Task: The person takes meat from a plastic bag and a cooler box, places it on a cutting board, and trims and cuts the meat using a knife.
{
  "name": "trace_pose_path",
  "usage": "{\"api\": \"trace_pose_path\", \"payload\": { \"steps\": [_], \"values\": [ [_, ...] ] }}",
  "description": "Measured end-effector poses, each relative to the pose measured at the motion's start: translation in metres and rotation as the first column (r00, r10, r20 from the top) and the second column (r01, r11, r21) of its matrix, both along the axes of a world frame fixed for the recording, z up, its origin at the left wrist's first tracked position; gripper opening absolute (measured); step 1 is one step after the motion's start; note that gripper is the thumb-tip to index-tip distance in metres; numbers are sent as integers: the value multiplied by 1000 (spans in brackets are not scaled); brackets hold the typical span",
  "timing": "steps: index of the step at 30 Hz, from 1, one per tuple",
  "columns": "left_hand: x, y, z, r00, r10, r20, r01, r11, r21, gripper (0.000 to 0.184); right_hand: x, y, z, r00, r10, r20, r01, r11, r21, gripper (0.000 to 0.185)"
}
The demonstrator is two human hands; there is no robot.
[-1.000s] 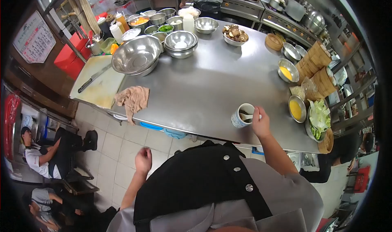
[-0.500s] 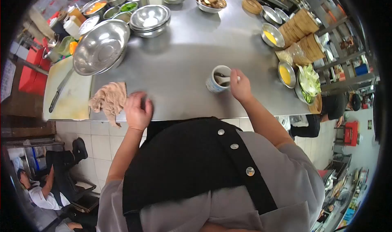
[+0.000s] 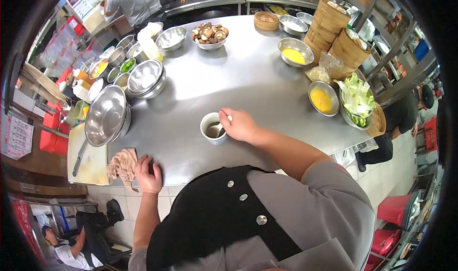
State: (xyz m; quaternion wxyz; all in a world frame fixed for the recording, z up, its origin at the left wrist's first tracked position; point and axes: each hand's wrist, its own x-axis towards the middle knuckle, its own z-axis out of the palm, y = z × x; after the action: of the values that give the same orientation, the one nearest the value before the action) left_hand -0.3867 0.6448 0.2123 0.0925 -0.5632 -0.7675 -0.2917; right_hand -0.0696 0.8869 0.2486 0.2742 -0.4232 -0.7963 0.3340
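Observation:
A white cup with a blue pattern on its side (image 3: 218,140) stands upright on the steel table, with some dark contents inside. A white spoon (image 3: 219,128) leans in it, its bowl down in the cup. The fingers of my right hand (image 3: 241,125) pinch the spoon's handle at the cup's right rim. My left hand (image 3: 149,176) rests on the table's front edge, fingers loosely spread and holding nothing. Beside it, on the left, lies a crumpled pinkish-brown cloth (image 3: 123,167).
A knife (image 3: 79,159) lies on a cutting board (image 3: 94,168) at left, near a large metal bowl (image 3: 106,118). Mushrooms (image 3: 210,33) fill a bowl at the back. Egg-yellow liquid (image 3: 320,100), lettuce (image 3: 357,97) and bamboo steamers (image 3: 328,23) stand right. Other people are nearby.
The view has tilted up and turned, bringing the stoves and a person at the back into sight. My right hand still holds the spoon in the cup; my left still rests by the cloth.

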Motion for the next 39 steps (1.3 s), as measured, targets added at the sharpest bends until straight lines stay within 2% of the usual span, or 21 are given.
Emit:
{"api": "trace_pose_path", "payload": {
  "steps": [3,6,7,10,11,14,17,18,19,20,21,24,26,27,30,34,35,39],
  "values": [
    [4,0,4,1000,3,5,-2,1000,-29,25,-5,3,10,999,37,-16,-38,999,-30,35],
    [5,0,10,998,1,-63,-4,999,-41,25,-5,0,7,999,46,-12,-47,998,-30,34],
    [7,-2,7,989,69,-128,-73,997,-22,30,-5,2,8,999,50,-17,-51,998,-39,34],
    [7,-8,3,952,252,-173,-263,964,-43,40,-8,4,5,997,57,-60,-58,998,-24,34],
    [8,-9,-1,921,346,-177,-360,931,-56,46,-7,4,4,996,60,-63,-63,997,-43,34],
    [-1,-9,-12,842,529,-107,-539,837,-100,48,-9,3,6,998,33,-58,-38,996,-76,35],
    [-25,3,17,868,474,-148,-496,847,-191,50,-7,3,6,999,33,-6,-33,998,-53,35],
    [-42,9,23,878,467,-107,-478,843,-245,56,-7,4,6,999,36,13,-36,999,-36,35],
    [-78,13,1,847,518,-121,-532,811,-244,61,-5,4,8,999,35,13,-34,998,-48,35],
    [-100,21,2,834,549,-47,-525,767,-368,64,-5,3,9,999,39,11,-38,997,-63,35],
    [-117,28,0,824,561,82,-488,775,-402,59,-7,2,10,999,48,7,-47,996,-77,35],
    [-58,38,16,805,593,-18,-590,797,-130,50,-7,2,8,998,53,-17,-53,998,-28,34],
    [-31,29,5,890,434,-139,-452,878,-155,45,-7,2,5,998,43,-38,-42,999,12,33],
    [-33,28,1,881,445,-157,-448,894,21,42,-8,2,4,998,29,-50,-28,999,34,33],
    [-40,32,0,823,568,-6,-566,819,-95,47,-6,2,11,997,40,63,-39,999,-12,35],
    [-41,35,2,824,563,-58,-564,809,-163,44,-6,6,3,998,30,52,-32,999,37,38],
    [-40,35,6,822,570,-8,-560,806,-192,42,-5,7,1,997,35,64,-36,999,21,39],
    [-40,33,6,827,563,12,-554,817,-157,41,-6,5,-1,999,36,32,-37,999,7,39]
  ]
}}
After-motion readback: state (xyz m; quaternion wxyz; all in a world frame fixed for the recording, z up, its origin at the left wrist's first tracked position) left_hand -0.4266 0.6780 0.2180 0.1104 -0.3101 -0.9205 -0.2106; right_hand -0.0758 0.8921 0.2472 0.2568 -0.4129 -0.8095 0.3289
